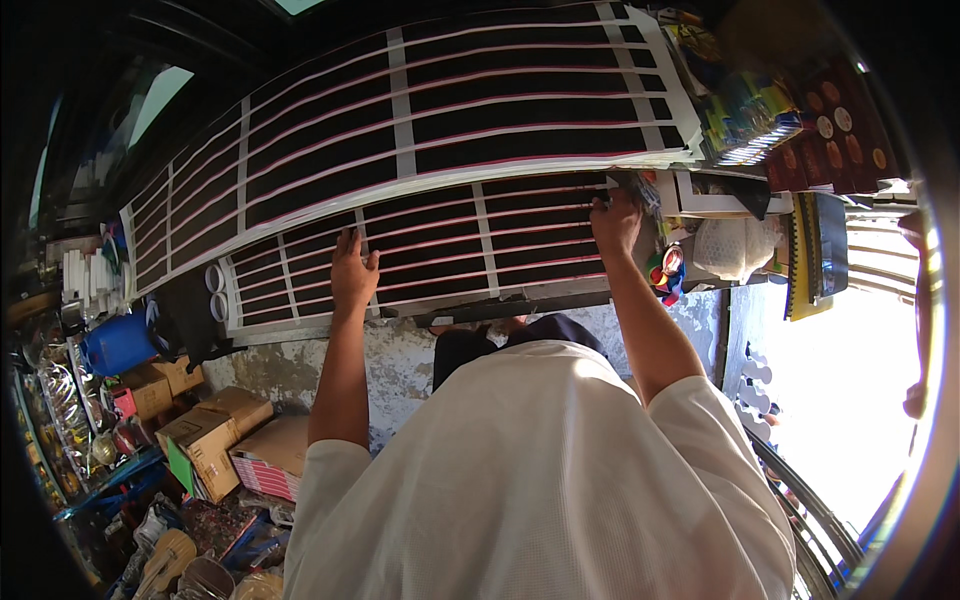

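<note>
In front of me lies a long black panel (pixel 430 238) crossed by thin pink and white lengthwise strips and a few pale crosswise bands. My left hand (pixel 352 272) rests on it, left of the middle, over one of the pale bands. Its fingers point away from me and the thumb stands apart, with nothing in the hand. At the panel's right end, my right hand (pixel 617 222) is closed with its fingers bent around something small and partly hidden. I cannot make out what that is; a small pale piece shows just beyond the fingertips.
A larger striped black panel (pixel 520 105) with a white border stands behind. White rolls (pixel 215 278) sit at the left end. On the right are a colourful ribbon-like item (pixel 667 272) and a white textured bundle (pixel 735 247). Cardboard boxes (pixel 212 440) and a blue container (pixel 117 344) stand lower left.
</note>
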The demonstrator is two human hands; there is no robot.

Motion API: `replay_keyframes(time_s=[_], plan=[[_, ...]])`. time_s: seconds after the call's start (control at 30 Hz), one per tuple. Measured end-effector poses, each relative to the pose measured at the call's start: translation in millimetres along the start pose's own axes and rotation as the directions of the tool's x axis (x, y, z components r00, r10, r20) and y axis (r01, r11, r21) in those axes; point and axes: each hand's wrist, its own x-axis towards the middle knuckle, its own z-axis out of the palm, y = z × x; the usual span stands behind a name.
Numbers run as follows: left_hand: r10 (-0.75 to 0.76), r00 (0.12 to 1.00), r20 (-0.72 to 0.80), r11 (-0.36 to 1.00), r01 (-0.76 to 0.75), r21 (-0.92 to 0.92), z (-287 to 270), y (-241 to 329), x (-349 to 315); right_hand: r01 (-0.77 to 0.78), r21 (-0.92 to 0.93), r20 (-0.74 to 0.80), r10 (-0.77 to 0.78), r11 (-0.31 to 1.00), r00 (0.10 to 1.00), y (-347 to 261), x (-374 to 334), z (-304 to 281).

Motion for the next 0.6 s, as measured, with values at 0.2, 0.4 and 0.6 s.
replay_keyframes(time_s=[0.2, 0.4, 0.6], plan=[[0.001, 1.0, 0.014, 1.0, -0.001, 0.025, 0.5, -1.3, 3.6, -0.095, 0.038, 0.115, 0.09, 0.995, 0.989, 3.1, 11.8, 11.2], [0.023, 1.0, -0.011, 1.0, -0.022, 0.018, 8.2, -4.0, 5.1, -0.065, 0.043, -0.034, 0.067, 0.997, 0.997, -3.9, 5.7, 12.0], [0.016, 1.0, 0.004, 0.999, -0.016, 0.039, 7.6, -4.1, 6.1, 0.002, 0.009, -0.039, -0.002, 1.0, 0.999, 1.8, 9.4, 18.2]])
